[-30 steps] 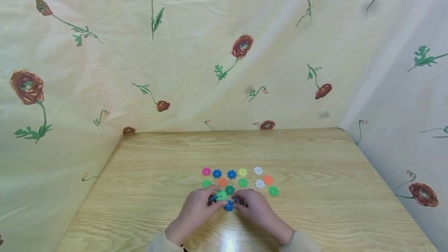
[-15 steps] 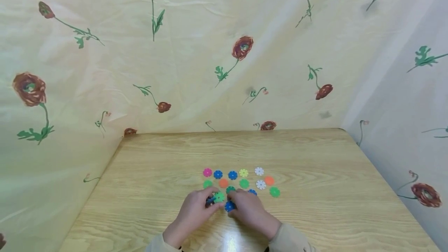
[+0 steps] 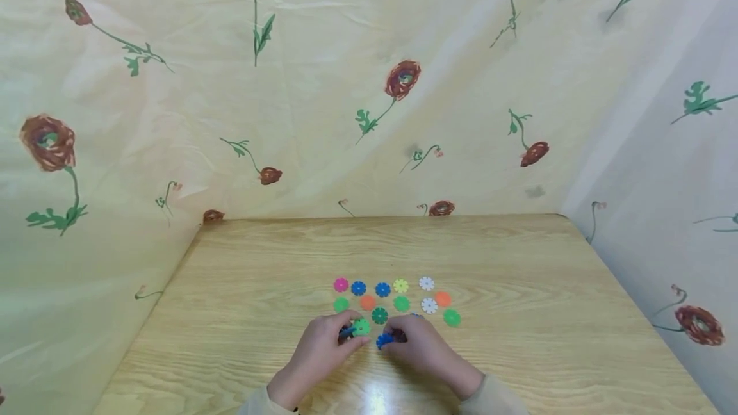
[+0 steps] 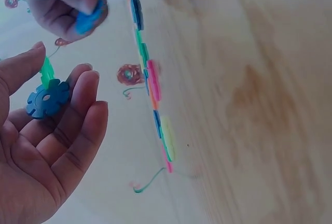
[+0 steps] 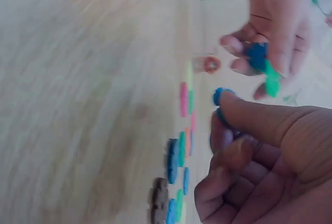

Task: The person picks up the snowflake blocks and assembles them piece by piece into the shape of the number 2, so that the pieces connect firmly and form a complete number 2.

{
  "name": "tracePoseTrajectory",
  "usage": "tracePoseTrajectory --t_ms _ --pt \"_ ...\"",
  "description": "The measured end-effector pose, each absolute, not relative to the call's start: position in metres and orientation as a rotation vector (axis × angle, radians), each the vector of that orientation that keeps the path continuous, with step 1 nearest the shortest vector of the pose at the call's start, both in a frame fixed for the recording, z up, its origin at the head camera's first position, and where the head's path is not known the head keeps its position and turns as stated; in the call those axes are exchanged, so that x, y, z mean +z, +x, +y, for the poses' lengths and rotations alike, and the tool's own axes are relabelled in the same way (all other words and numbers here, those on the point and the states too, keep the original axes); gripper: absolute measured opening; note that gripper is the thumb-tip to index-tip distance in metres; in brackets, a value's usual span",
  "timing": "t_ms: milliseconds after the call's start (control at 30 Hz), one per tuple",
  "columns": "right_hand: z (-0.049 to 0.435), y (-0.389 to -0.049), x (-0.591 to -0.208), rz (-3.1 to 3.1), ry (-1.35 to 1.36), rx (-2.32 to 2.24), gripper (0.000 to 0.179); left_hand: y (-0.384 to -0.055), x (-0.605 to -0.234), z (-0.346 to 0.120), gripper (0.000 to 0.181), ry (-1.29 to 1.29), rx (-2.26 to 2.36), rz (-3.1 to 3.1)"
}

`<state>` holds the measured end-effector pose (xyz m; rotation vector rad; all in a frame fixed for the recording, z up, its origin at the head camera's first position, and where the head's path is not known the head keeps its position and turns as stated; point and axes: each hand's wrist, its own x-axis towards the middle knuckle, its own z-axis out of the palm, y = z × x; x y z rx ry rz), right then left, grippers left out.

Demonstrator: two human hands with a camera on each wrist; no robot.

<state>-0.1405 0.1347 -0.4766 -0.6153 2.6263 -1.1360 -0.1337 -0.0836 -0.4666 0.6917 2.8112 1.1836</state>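
Beige sleeves [image 3: 496,397] enter at the bottom of the frame. Left of lower centre, the left hand [image 3: 319,341] pinches a light green disc [image 3: 362,326] joined to a blue disc [image 4: 47,98]. To its right, the right hand [image 3: 421,344] pinches a second blue disc [image 3: 384,341], apart from that pair. Beyond, a dark green disc [image 3: 379,316], then 2 orange discs [image 3: 442,299] and a pink disc [image 3: 341,285] lie on the wooden table [image 3: 519,261]. Flowered cloth [image 3: 323,95] fills the upper frame.
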Motion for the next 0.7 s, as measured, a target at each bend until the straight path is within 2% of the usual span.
tracePoseTrajectory --t_ms 100,267,433,700 --pt "0.142 -0.139 -0.472 2.537 -0.605 -1.289 0.007 -0.134 -0.468 -0.082 0.034 0.720 1.219 2.785" --pt "0.148 -0.131 -0.462 2.424 -0.586 -1.440 0.012 -0.134 -0.470 -0.080 0.037 0.752 1.322 2.694" --pt "0.150 -0.123 -0.454 2.539 -0.592 -1.405 0.007 -0.133 -0.469 -0.076 0.041 0.769 1.385 2.635" --pt "0.147 -0.115 -0.448 2.792 -0.674 -1.241 0.006 -0.130 -0.466 -0.071 0.033 0.845 1.471 2.536"
